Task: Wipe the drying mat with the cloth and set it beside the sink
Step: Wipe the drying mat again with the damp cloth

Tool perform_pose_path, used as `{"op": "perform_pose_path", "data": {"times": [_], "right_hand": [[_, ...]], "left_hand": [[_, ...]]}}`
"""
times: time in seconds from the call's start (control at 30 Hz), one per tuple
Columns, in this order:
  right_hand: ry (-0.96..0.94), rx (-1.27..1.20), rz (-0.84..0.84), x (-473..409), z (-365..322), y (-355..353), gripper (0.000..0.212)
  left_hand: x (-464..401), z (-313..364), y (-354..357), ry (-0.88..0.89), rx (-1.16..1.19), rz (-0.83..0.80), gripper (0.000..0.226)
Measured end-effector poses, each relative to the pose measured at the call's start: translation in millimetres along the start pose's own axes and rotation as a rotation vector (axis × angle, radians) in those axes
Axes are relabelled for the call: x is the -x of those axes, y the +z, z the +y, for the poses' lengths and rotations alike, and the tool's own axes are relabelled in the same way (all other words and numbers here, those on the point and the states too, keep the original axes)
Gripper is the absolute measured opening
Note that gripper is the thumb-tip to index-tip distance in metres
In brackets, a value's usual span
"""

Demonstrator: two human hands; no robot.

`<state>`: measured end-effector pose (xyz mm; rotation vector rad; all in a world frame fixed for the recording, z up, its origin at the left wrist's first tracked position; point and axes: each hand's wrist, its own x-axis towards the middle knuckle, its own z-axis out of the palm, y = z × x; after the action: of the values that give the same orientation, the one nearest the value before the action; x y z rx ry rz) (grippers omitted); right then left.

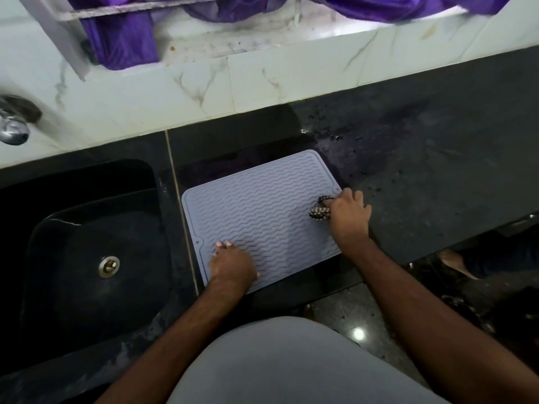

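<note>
A pale grey ribbed drying mat (262, 211) lies flat on the black counter, just right of the sink (87, 252). My left hand (233, 265) presses flat on the mat's near left corner, fingers together. At the mat's right edge my right hand (347, 215) is closed around a bunched dark-and-light patterned cloth (319, 212), which touches the mat's surface.
The black counter (423, 176) stretches right of the mat, with wet patches and dark specks. A tap (14, 123) sticks out of the marble wall at far left. Purple fabric (122, 39) hangs at the window ledge. The counter's front edge runs just below the mat.
</note>
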<state>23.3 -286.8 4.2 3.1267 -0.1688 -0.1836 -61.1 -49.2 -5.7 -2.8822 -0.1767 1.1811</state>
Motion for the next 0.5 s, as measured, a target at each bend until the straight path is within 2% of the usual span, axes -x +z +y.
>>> {"op": "perform_pose_path", "data": {"times": [0.07, 0.1, 0.17, 0.27, 0.33, 0.43, 0.5], "right_hand": [[-0.082, -0.131, -0.006, 17, -16, -6, 0.042], [-0.14, -0.187, 0.009, 26, -28, -9, 0.047], [-0.248, -0.281, 0.024, 47, -58, -10, 0.053], [-0.414, -0.405, -0.033, 71, -110, -4, 0.062], [-0.523, -0.421, -0.094, 81, -139, 6, 0.066], [-0.69, -0.303, -0.165, 90, -170, 25, 0.048], [-0.732, -0.202, -0.181, 95, -177, 35, 0.04]], "left_hand": [[7, -17, 6, 0.061, 0.099, -0.024, 0.112], [10, -25, 7, 0.113, 0.148, -0.033, 0.111], [20, -39, 13, 0.229, 0.2, 0.014, 0.1], [34, -46, 21, 0.315, 0.097, 0.137, 0.087], [40, -48, 26, 0.341, 0.071, 0.124, 0.08], [48, -53, 29, 0.346, 0.047, 0.074, 0.061], [55, -55, 28, 0.33, 0.027, 0.076, 0.051]]}}
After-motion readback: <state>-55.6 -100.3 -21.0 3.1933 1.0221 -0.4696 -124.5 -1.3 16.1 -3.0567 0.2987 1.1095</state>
